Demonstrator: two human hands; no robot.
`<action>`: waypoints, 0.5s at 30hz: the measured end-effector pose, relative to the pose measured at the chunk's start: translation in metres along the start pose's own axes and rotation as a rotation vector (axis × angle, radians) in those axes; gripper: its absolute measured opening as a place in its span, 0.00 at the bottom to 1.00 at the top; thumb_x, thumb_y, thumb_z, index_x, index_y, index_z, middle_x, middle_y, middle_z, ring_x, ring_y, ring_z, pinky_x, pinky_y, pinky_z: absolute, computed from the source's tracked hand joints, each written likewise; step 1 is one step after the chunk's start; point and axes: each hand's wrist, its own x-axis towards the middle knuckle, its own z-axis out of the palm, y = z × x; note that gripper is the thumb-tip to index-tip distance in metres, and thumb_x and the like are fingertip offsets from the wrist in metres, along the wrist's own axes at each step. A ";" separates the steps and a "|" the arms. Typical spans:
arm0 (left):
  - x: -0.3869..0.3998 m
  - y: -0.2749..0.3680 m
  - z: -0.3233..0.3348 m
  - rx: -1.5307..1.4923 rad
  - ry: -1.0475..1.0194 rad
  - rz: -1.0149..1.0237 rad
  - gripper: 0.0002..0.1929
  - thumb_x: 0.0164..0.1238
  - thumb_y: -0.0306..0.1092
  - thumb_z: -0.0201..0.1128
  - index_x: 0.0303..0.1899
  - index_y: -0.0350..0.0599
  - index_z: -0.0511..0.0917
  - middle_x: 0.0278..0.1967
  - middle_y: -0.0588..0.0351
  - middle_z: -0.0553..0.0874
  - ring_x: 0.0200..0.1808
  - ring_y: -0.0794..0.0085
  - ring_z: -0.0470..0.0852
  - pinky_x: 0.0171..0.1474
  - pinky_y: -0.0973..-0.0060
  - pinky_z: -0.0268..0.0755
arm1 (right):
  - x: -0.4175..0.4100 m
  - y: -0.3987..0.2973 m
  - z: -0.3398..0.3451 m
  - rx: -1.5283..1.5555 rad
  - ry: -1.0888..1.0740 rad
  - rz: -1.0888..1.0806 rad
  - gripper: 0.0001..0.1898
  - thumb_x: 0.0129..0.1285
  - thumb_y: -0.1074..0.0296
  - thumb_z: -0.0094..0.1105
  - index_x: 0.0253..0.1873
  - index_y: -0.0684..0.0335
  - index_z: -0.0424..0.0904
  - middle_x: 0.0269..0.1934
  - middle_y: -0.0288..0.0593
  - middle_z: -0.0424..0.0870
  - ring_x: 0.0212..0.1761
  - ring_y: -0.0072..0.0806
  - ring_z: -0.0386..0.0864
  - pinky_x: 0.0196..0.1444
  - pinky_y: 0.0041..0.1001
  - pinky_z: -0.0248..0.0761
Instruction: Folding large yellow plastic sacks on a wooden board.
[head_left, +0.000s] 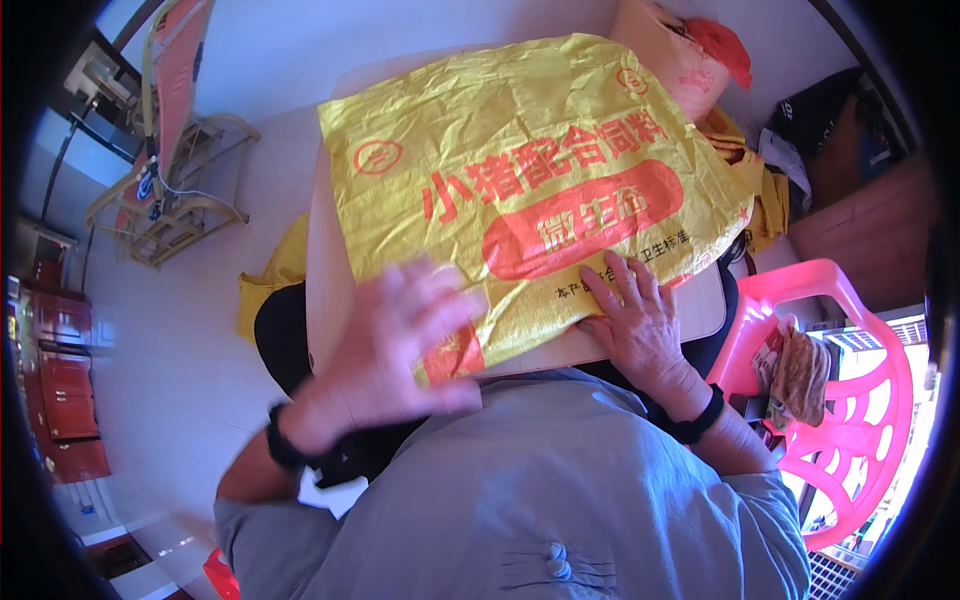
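Note:
A creased yellow woven plastic sack (435, 247) with red printing lies spread over a pale board or small tabletop (326, 285) in front of me. My left hand (405, 330), blurred, is above the sack's near left corner with fingers apart; whether it touches the sack cannot be told. My right hand (637, 322) rests on the sack's near edge at the right, fingers spread over the printed side and the thumb near the edge. Both wrists wear dark bands.
A pink plastic chair (832, 277) with cloth items (802, 375) on it stands at my right. Behind the sack are a pale pink container (667, 60) and folded yellow sacks (769, 202). A bamboo-framed recliner (172, 172) stands far left, red cabinets (67, 390) beyond.

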 end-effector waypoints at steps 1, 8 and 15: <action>-0.016 0.015 0.013 -0.024 -0.062 -0.011 0.44 0.45 0.55 0.81 0.67 0.53 0.74 0.65 0.51 0.75 0.68 0.49 0.71 0.68 0.49 0.60 | 0.003 -0.004 -0.002 0.020 -0.078 0.022 0.35 0.59 0.48 0.68 0.71 0.49 0.72 0.70 0.48 0.69 0.70 0.49 0.66 0.64 0.47 0.62; -0.058 -0.003 0.053 0.123 0.006 -0.062 0.36 0.43 0.29 0.78 0.61 0.48 0.78 0.63 0.51 0.78 0.64 0.53 0.76 0.60 0.56 0.67 | 0.029 -0.047 -0.006 0.232 -0.073 -0.370 0.36 0.61 0.45 0.67 0.74 0.47 0.70 0.73 0.49 0.64 0.73 0.52 0.64 0.67 0.51 0.60; -0.060 -0.006 0.000 -0.010 -0.154 -0.244 0.21 0.54 0.46 0.76 0.43 0.43 0.83 0.55 0.50 0.84 0.57 0.53 0.80 0.55 0.59 0.71 | 0.020 -0.041 -0.005 0.453 -0.239 -0.433 0.28 0.62 0.48 0.65 0.66 0.49 0.78 0.70 0.45 0.71 0.71 0.47 0.68 0.63 0.49 0.66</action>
